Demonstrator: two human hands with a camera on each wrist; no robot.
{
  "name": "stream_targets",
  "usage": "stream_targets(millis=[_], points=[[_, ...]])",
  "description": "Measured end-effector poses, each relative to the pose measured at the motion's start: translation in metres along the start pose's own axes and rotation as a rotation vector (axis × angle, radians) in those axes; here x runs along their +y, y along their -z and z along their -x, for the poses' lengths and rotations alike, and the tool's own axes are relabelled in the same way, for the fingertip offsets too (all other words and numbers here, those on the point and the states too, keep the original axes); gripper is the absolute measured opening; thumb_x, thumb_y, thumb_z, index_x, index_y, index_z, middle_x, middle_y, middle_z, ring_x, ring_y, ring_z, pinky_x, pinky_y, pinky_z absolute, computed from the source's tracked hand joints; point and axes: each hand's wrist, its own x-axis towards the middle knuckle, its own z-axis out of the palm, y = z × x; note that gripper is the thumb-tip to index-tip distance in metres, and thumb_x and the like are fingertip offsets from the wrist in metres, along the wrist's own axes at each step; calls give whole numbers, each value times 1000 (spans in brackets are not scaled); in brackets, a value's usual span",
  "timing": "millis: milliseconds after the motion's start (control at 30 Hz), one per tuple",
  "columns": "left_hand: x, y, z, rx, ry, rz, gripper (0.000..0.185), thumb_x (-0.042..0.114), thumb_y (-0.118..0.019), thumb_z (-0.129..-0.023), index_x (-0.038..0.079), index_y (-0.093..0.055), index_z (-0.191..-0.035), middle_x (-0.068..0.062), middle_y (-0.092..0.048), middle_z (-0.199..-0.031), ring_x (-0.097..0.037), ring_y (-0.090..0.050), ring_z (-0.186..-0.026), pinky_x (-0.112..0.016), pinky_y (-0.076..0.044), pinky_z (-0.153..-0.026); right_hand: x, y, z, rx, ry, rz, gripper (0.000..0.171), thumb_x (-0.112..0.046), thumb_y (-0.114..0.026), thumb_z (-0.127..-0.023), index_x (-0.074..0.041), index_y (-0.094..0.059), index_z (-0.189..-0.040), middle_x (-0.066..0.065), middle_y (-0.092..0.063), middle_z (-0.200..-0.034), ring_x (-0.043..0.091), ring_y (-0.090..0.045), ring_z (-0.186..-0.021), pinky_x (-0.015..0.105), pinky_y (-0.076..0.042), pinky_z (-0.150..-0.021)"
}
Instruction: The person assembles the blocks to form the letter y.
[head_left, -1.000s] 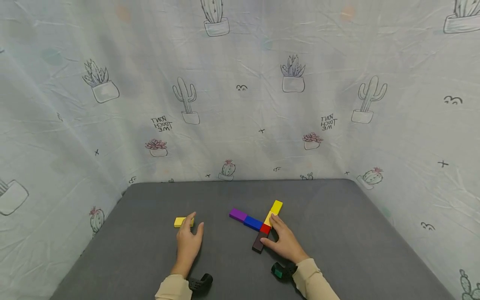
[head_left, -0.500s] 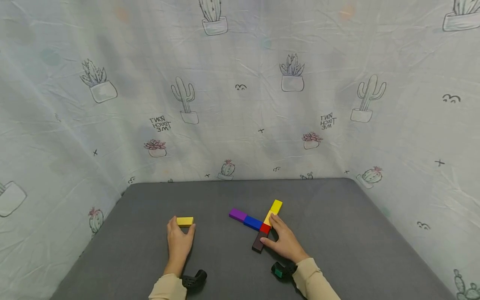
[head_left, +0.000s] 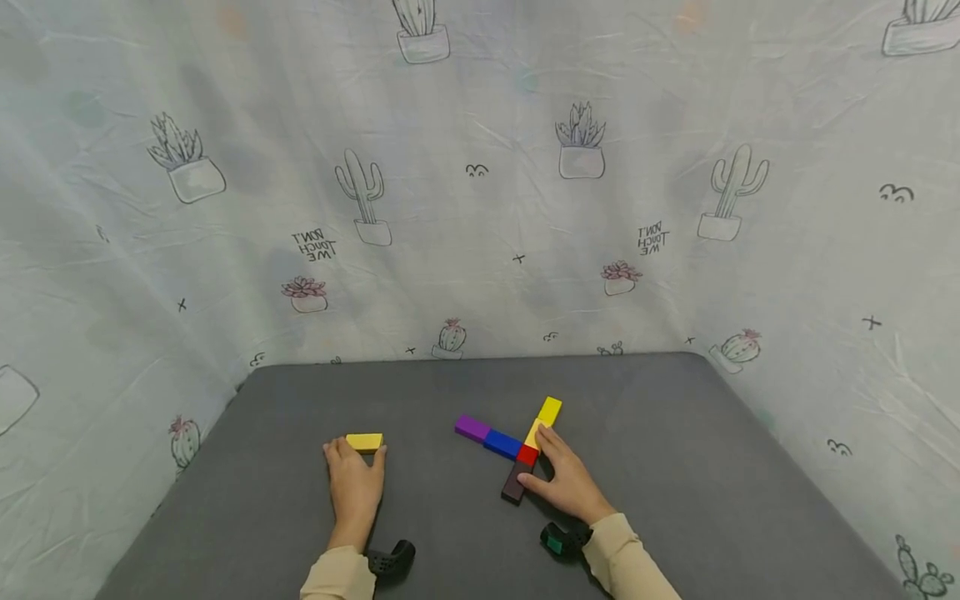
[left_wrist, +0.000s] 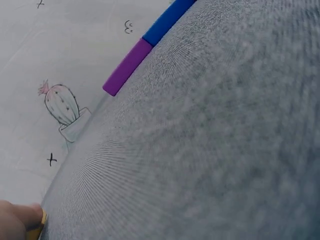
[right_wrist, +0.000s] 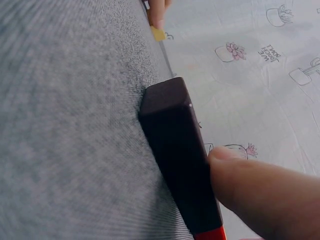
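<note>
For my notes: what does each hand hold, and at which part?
Left hand pinches the loose yellow block at its ends; right hand touches the dark brown block along its side.

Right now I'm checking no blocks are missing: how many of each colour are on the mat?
Yellow: 2
Purple: 1
Blue: 1
Red: 1
Brown: 1
Total: 6
</note>
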Motion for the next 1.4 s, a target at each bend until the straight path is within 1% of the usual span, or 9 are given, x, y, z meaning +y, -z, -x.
stream_targets(millis=[133,300,433,533,700,833,967,1233,1400], points=[[2,-2,-1,32,-15,-12,71,20,-67,-89,-17,-28,-135,-36,-29,-136,-51,-16,-138,-59,-29,-107,1,1,-2,3,12,9,85,-50,-67,-83,-1,-36,-144,14,-28,-154,33,-27,-142,55,-28,-110],[2,-2,1,62,-27,22,66,14,-70,-86,-16,-33,-132,-34,-33,-131,-51,-25,-134,-59,-32,-105,3,1,-2,2,10,19,86,-52,-66,-83,-1,-36,-145,14,-28,-154,33,-27,-142,56,-29,-110],[0,-3,2,68,-25,82,65,11,-71,-84,-14,-34,-131,-32,-37,-125,-48,-38,-122,-59,-37,-101,2,1,-1,-2,5,12,86,-52,-67,-82,-1,-36,-145,14,-28,-154,33,-27,-142,56,-29,-110],[-2,-1,1,63,0,148,66,11,-72,-83,-11,-34,-133,-31,-39,-125,-47,-42,-117,-59,-36,-99,2,1,-1,-7,2,16,86,-52,-66,-83,0,-36,-144,15,-29,-154,34,-27,-142,56,-29,-110],[-2,3,-1,33,41,238,69,10,-71,-84,-7,-32,-138,-29,-38,-131,-47,-38,-124,-60,-31,-103,1,1,-2,-6,1,18,86,-52,-66,-82,0,-37,-144,15,-29,-154,34,-27,-141,57,-28,-110],[-1,5,-1,13,38,270,69,10,-70,-84,-6,-32,-139,-29,-38,-133,-46,-37,-126,-60,-31,-104,2,1,-2,-7,2,26,86,-52,-67,-82,1,-37,-144,15,-30,-153,34,-27,-141,57,-28,-110],[-3,5,-1,-16,9,284,69,7,-70,-84,-5,-32,-141,-28,-39,-134,-46,-37,-128,-58,-33,-105,2,1,-2,-12,-3,27,86,-52,-66,-82,1,-37,-144,15,-29,-154,34,-27,-142,56,-28,-110],[-6,5,-3,-126,-51,372,71,1,-68,-83,-4,-29,-143,-29,-33,-141,-51,-32,-131,-57,-33,-106,1,-1,0,-4,1,21,86,-51,-67,-82,1,-37,-144,15,-30,-153,34,-27,-141,56,-29,-110],[-6,6,-3,-174,-87,397,71,-2,-67,-84,-4,-28,-144,-29,-30,-143,-50,-30,-133,-56,-33,-107,-1,0,0,-2,-4,13,86,-51,-67,-82,1,-37,-144,15,-30,-153,33,-26,-142,56,-28,-111]])
